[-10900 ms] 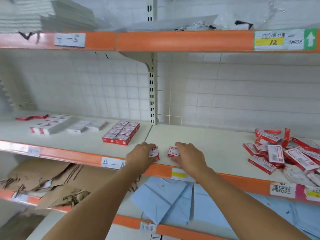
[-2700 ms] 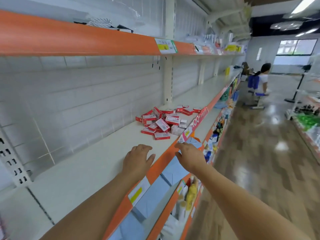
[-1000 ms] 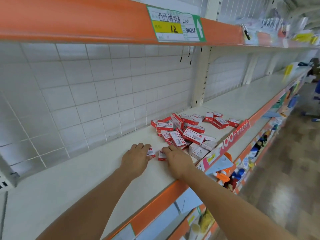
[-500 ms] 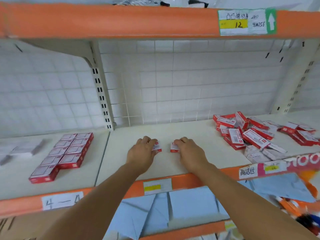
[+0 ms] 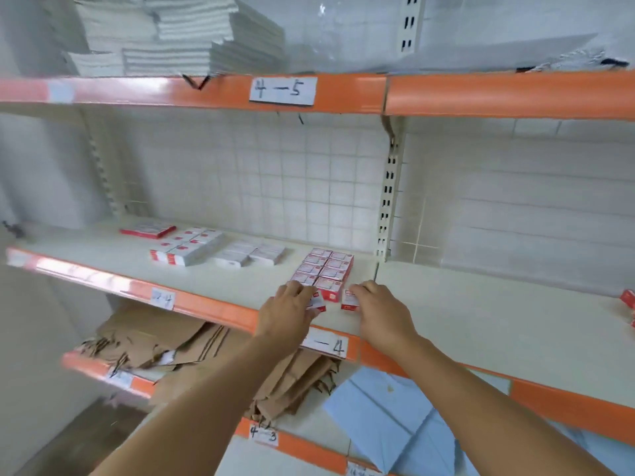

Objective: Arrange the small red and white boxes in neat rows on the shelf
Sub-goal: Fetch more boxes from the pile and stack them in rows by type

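Both hands are at the front of the neat block of boxes (image 5: 324, 269) on the shelf (image 5: 481, 310). L hand (image 5: 292, 312) pinches one small box (image 5: 318, 303); R hand (image 5: 381, 312) pinches another box (image 5: 350, 300). Looks like the adding step: the 2 boxes go down now. Next, I think, push them snug vs. the front row, edges lined up, then let go.

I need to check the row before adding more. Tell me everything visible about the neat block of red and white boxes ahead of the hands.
The neat block of small red and white cardboard boxes lies flat on the cream shelf, two columns wide, white label faces up, red sides showing. It sits just left of the slotted upright. Its near end meets the left hand.
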